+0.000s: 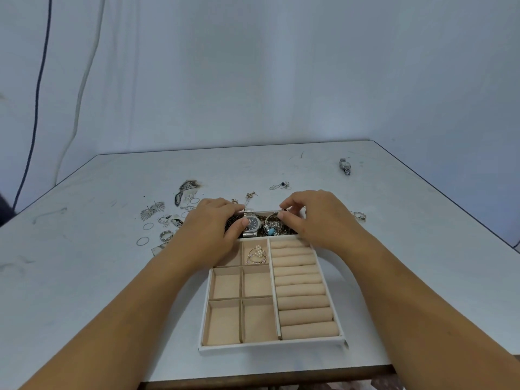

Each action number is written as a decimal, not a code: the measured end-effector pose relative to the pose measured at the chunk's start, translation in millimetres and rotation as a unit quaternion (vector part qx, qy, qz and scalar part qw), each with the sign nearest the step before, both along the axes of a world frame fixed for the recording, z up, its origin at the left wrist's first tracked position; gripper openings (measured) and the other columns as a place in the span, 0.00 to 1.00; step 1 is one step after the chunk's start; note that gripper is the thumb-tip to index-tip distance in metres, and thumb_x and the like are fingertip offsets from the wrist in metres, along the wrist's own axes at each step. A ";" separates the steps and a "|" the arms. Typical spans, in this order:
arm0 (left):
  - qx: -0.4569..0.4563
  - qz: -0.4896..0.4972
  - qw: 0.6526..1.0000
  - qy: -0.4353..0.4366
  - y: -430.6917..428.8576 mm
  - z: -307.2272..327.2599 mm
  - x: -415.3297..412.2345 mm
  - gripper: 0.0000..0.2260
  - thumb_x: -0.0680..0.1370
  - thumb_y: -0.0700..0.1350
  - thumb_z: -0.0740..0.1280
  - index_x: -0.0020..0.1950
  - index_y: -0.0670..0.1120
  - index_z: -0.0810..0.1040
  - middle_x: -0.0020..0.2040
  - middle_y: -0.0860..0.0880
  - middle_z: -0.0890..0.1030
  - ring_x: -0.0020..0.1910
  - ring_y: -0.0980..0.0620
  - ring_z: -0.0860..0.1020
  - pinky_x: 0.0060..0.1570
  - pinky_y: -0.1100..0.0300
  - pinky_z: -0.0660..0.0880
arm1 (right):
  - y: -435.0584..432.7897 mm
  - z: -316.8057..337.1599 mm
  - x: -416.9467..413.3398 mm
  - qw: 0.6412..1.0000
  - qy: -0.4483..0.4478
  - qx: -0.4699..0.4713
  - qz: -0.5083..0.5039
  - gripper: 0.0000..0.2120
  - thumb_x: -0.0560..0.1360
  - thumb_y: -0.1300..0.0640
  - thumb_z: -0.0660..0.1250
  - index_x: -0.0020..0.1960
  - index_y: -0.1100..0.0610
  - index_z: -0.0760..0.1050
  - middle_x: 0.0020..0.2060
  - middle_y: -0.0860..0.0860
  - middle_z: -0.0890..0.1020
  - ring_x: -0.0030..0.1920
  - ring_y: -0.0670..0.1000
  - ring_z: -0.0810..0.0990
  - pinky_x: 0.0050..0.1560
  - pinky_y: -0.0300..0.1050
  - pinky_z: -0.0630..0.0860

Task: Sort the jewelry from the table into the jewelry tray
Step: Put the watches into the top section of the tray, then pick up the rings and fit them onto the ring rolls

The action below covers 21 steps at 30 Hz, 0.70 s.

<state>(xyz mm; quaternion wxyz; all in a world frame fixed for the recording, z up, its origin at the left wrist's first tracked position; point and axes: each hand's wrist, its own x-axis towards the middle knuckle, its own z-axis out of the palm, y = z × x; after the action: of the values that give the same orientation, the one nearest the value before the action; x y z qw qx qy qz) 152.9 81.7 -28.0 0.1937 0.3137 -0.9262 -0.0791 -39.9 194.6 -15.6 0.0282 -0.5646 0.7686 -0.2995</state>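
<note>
Over tray (270, 346), left hand (214, 224), right hand (316, 218) curled

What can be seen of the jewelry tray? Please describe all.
The jewelry tray is rectangular, white outside, lined with beige velvet-like fabric, and lies flat on the table. Six square cells fill its left side, padded rolls its right; a long far cell holds a silver watch and beads. One square cell holds a pearl piece. The left hand rests on the far cell; the right hand pinches a small piece above it.
</note>
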 end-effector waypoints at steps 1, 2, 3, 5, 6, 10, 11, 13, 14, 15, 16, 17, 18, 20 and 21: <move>0.001 -0.002 1.000 -0.007 0.0 2.3 -0.4 0.22 0.79 0.59 0.56 0.68 0.50 0.73 0.61 0.52 0.77 0.63 0.50 0.69 0.63 0.51 0.67 | -0.1 2.8 -0.6 1.000 0.005 0.006 -0.001 0.10 0.74 0.44 0.66 0.53 0.46 0.79 0.43 0.42 0.82 0.49 0.46 0.76 0.53 0.48 0.73; 0.003 -0.005 1.000 -0.015 -0.3 4.5 -1.1 0.23 0.78 0.59 0.55 0.68 0.50 0.73 0.61 0.51 0.77 0.63 0.49 0.70 0.63 0.50 0.68 | -0.3 6.2 -2.1 1.000 0.010 0.015 0.002 0.10 0.74 0.44 0.66 0.52 0.46 0.79 0.43 0.42 0.82 0.49 0.46 0.76 0.53 0.48 0.73; 0.005 -0.006 1.000 -0.023 -0.7 6.8 -1.9 0.22 0.79 0.59 0.56 0.68 0.50 0.73 0.61 0.51 0.77 0.63 0.49 0.70 0.63 0.50 0.68 | -0.7 9.5 -3.9 0.999 0.013 0.029 0.009 0.10 0.74 0.45 0.66 0.52 0.47 0.79 0.44 0.42 0.81 0.49 0.46 0.76 0.53 0.48 0.73; 0.014 -0.004 0.999 -0.039 -1.9 9.9 -3.9 0.20 0.80 0.57 0.58 0.68 0.49 0.73 0.62 0.50 0.76 0.63 0.48 0.71 0.63 0.49 0.68 | -1.9 15.8 -7.0 0.997 0.015 0.066 0.030 0.08 0.74 0.46 0.68 0.50 0.48 0.80 0.45 0.43 0.81 0.47 0.45 0.76 0.49 0.45 0.74; 0.017 -0.004 0.999 -0.047 -2.1 11.0 -4.9 0.20 0.80 0.56 0.58 0.68 0.49 0.73 0.62 0.50 0.76 0.62 0.48 0.71 0.62 0.48 0.69 | -2.8 18.1 -8.3 0.996 0.017 0.082 0.040 0.08 0.73 0.47 0.68 0.50 0.48 0.80 0.45 0.43 0.81 0.45 0.44 0.76 0.44 0.42 0.73; 0.020 -0.009 0.996 -0.083 -6.0 19.4 -9.4 0.20 0.79 0.57 0.58 0.67 0.50 0.74 0.61 0.50 0.76 0.61 0.49 0.73 0.61 0.48 0.71 | -9.5 27.9 -15.1 0.991 0.038 0.111 0.062 0.07 0.73 0.47 0.69 0.48 0.48 0.80 0.45 0.43 0.80 0.44 0.43 0.76 0.40 0.38 0.70; 0.020 -0.010 0.996 -0.089 -8.2 23.2 -11.0 0.20 0.79 0.58 0.58 0.67 0.50 0.74 0.62 0.50 0.76 0.61 0.49 0.73 0.61 0.49 0.71 | -11.9 30.3 -18.0 0.991 0.041 0.111 0.062 0.07 0.73 0.47 0.68 0.47 0.48 0.80 0.45 0.43 0.80 0.46 0.44 0.77 0.42 0.39 0.71; 0.022 -0.013 0.995 -0.096 -14.3 31.1 -14.3 0.20 0.79 0.58 0.58 0.67 0.50 0.74 0.63 0.50 0.76 0.62 0.50 0.72 0.63 0.50 0.70 | -17.9 34.2 -25.7 0.991 0.051 0.107 0.057 0.07 0.74 0.47 0.67 0.48 0.48 0.80 0.46 0.43 0.81 0.47 0.45 0.77 0.46 0.42 0.72; 0.020 -0.013 0.995 -0.099 -18.2 35.0 -16.4 0.20 0.79 0.58 0.58 0.68 0.50 0.73 0.63 0.50 0.75 0.63 0.50 0.72 0.64 0.52 0.69 | -21.2 35.6 -30.2 0.991 0.063 0.108 0.054 0.07 0.74 0.47 0.67 0.49 0.49 0.79 0.47 0.44 0.80 0.47 0.46 0.77 0.46 0.42 0.72; 0.016 -0.014 0.994 -0.103 -23.0 38.5 -18.8 0.20 0.79 0.57 0.58 0.68 0.50 0.73 0.63 0.50 0.75 0.62 0.51 0.73 0.64 0.54 0.69 | -24.9 36.9 -35.1 0.989 0.079 0.111 0.052 0.08 0.75 0.48 0.66 0.51 0.49 0.79 0.48 0.45 0.80 0.48 0.46 0.77 0.47 0.42 0.72; 0.012 -0.014 0.994 -0.108 -28.3 41.9 -21.5 0.20 0.80 0.57 0.58 0.68 0.49 0.72 0.63 0.50 0.76 0.61 0.51 0.73 0.63 0.55 0.68 | -28.4 38.3 -40.3 0.987 0.096 0.115 0.050 0.09 0.75 0.48 0.66 0.53 0.49 0.79 0.50 0.46 0.80 0.49 0.47 0.76 0.48 0.43 0.71; 0.009 -0.012 0.994 -0.110 -34.3 44.9 -24.6 0.20 0.80 0.56 0.59 0.68 0.49 0.72 0.63 0.50 0.76 0.59 0.51 0.74 0.62 0.55 0.69 | -31.6 39.9 -45.6 0.985 0.111 0.119 0.048 0.09 0.76 0.49 0.66 0.54 0.50 0.78 0.51 0.46 0.79 0.50 0.47 0.75 0.49 0.44 0.71; 0.009 -0.010 0.994 -0.110 -40.3 47.5 -28.2 0.20 0.80 0.56 0.59 0.68 0.49 0.72 0.63 0.50 0.76 0.57 0.51 0.74 0.62 0.55 0.69 | -34.1 42.0 -50.8 0.983 0.125 0.124 0.044 0.09 0.76 0.49 0.66 0.55 0.50 0.78 0.52 0.46 0.79 0.51 0.47 0.74 0.51 0.45 0.72; 0.010 -0.008 0.994 -0.105 -49.9 50.8 -36.6 0.19 0.80 0.55 0.60 0.67 0.50 0.73 0.62 0.50 0.76 0.51 0.54 0.72 0.60 0.56 0.69 | -37.1 47.0 -61.2 0.980 0.145 0.132 0.036 0.09 0.76 0.50 0.66 0.55 0.49 0.77 0.53 0.47 0.78 0.51 0.47 0.73 0.55 0.47 0.72; 0.009 -0.011 0.994 -0.105 -53.2 51.9 -41.7 0.18 0.80 0.55 0.60 0.67 0.50 0.73 0.62 0.50 0.76 0.50 0.55 0.71 0.59 0.58 0.68 | -37.9 49.1 -66.1 0.979 0.151 0.137 0.033 0.09 0.76 0.51 0.66 0.55 0.49 0.77 0.53 0.47 0.78 0.51 0.47 0.73 0.56 0.48 0.72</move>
<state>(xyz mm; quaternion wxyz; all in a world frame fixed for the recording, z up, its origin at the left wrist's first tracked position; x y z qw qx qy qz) 111.2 28.5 23.9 0.0913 0.3116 -0.9441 -0.0564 -106.0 156.8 33.5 -0.0011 -0.6193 0.7785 -0.1022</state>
